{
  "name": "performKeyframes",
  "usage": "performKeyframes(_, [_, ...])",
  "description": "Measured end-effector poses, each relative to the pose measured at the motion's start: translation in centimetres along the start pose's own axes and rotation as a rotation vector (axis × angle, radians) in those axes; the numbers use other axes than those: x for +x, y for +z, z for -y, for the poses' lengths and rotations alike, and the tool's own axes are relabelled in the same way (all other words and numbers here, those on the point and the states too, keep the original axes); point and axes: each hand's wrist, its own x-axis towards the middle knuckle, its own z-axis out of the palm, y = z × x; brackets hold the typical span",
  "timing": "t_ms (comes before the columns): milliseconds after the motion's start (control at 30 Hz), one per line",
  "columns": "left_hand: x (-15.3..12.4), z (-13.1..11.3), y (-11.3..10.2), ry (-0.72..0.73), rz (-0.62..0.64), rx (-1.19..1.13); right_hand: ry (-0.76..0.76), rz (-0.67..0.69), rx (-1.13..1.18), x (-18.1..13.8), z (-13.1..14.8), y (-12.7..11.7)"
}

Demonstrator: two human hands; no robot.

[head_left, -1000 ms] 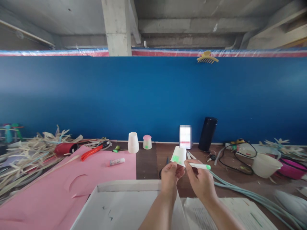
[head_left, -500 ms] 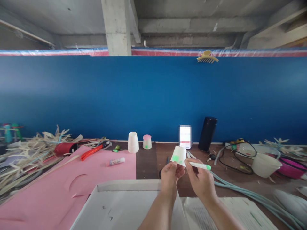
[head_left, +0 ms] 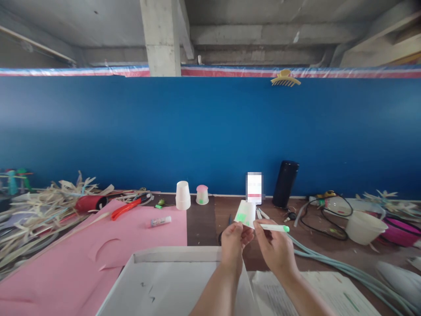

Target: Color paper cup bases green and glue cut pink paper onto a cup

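Between my fingers, over the near middle of the table, is a white paper cup with a bright green patch coloured on its side. My left hand pinches the cup by its lower left edge. In my right hand lies a white marker pen with a green end pointing right; its tip is hidden by my fingers near the cup. Back to the left stand upside-down stacked paper cups and a small cup with a pink top and a green mark.
Below my hands is a white tray. Pink paper with a glue stick and red-handled scissors covers the left. A phone and black cylinder stand behind; cables and a white tub lie right.
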Motion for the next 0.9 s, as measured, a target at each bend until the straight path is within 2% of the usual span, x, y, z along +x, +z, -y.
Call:
performKeyframes(200, [-0.12, -0.12, -0.01, -0.01, -0.008, 0.014, 0.001, -0.027, 0.02, 0.04, -0.13, 0.24])
performKeyframes(633, [-0.1, -0.11, 0.18, 0.001, -0.02, 0.001, 0.007, 0.019, 0.002, 0.05, -0.03, 0.07])
performKeyframes(900, [-0.08, -0.17, 0.19, -0.004, -0.01, 0.02, 0.008, 0.002, 0.027, -0.02, -0.19, 0.31])
